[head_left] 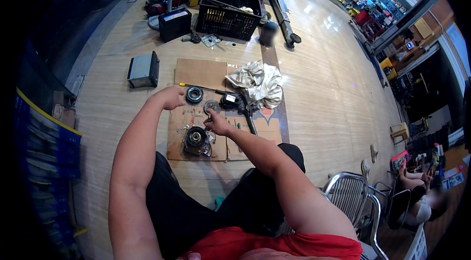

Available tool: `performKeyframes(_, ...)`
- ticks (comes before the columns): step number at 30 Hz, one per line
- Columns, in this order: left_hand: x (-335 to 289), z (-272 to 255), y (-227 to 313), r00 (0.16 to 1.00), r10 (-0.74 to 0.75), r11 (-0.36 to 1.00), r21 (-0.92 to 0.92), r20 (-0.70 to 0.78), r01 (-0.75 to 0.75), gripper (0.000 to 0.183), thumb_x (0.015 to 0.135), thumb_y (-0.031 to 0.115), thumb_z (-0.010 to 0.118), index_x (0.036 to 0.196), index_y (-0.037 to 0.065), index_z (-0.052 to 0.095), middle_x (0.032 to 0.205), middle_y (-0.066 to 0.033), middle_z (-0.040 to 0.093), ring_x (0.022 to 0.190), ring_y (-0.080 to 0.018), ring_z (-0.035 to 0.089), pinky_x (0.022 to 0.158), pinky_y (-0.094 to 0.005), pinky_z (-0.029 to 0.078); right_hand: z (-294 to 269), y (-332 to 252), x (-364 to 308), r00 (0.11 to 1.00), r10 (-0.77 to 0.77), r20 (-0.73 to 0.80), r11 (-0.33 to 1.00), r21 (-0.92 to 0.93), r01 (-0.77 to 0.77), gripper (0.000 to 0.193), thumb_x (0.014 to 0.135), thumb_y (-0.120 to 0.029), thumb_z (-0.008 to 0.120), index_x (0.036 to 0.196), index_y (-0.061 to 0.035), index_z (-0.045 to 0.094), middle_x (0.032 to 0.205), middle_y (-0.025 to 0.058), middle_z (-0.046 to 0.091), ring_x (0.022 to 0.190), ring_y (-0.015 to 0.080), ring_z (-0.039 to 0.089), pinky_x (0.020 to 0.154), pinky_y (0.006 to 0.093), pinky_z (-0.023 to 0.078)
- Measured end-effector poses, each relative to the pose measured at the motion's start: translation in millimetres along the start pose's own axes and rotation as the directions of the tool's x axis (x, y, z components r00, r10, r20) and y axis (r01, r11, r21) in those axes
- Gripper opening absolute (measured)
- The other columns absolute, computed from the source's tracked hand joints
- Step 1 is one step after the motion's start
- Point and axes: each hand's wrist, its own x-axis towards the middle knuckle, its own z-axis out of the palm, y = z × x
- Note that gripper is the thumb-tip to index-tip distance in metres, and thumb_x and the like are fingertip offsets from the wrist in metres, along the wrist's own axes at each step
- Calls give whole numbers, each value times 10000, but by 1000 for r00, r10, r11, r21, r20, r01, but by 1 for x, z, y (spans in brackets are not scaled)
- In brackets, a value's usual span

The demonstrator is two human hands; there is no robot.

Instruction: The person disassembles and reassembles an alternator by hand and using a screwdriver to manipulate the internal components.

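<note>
One head-worn fisheye looks down across the floor (324,88).

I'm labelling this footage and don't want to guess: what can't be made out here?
In the head view:
Left hand: too small to tell whether it touches the black ring.
Right hand: its own fingers hide whatever it may hold.
Silver cloth: its folds hide anything underneath.
Dark cylinder near the front crate: surface blurred.
Blue rack: cut off by the dark left rim.
</note>
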Motion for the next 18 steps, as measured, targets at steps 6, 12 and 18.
performKeyframes(6,5,-1,2,1000,7,1000,23,-6,-7,523,785,314,644,1207,30,519,1171,-180,560,1087,-311,535,926,-361,426,-3,8,7,1000,25,16,996,81,-26,484,882,-125,529,1298,-7,311,905,151,622,649,181,609,569,309,497)
performKeyframes(12,6,4,-6,1000,24,1000,17,-15,-24,499,785,300,644,1185,24,536,1152,-188,570,1062,-312,551,912,-363,434,-4,8,8,994,86,74,961,257,-102,460,946,-298,433,1319,-50,331,994,147,625,669,174,621,575,296,506)
performKeyframes(18,-5,-1,-3,1000,7,999,-37,25,-6,516,789,283,636,1208,8,515,1140,-205,571,1064,-320,548,919,-361,426,-6,-1,4,974,186,132,823,521,-227,471,947,-441,349,1215,-61,426,1012,124,601,739,210,634,636,323,528)
